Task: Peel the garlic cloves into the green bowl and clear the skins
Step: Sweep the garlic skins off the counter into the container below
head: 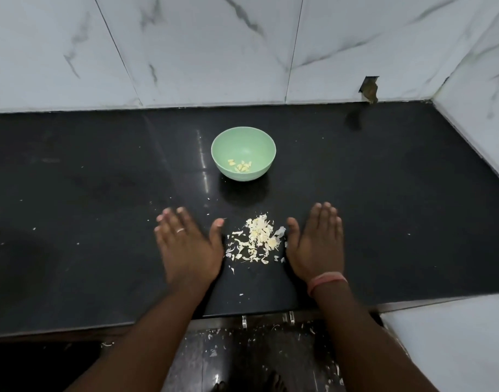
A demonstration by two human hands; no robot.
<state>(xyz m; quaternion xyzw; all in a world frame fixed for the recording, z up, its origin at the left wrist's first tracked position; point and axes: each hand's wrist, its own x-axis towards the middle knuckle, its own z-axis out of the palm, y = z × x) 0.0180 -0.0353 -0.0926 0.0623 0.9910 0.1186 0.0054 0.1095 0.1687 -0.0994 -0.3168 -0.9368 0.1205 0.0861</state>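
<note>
— Where now? Skins [256, 239] piled near desk [101, 165] front edge, between flat left hand [186, 250] and right hand [316, 247], fingers released.
— Light, papery, probably scatter easily; better scooped from both sides.

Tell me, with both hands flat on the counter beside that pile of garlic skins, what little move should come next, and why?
Probably sweep the left hand and right hand inward to gather the garlic skins. Peeled cloves already lie in the green bowl, while the skins sit loose between the open hands on the black counter, with stray flakes around.
</note>
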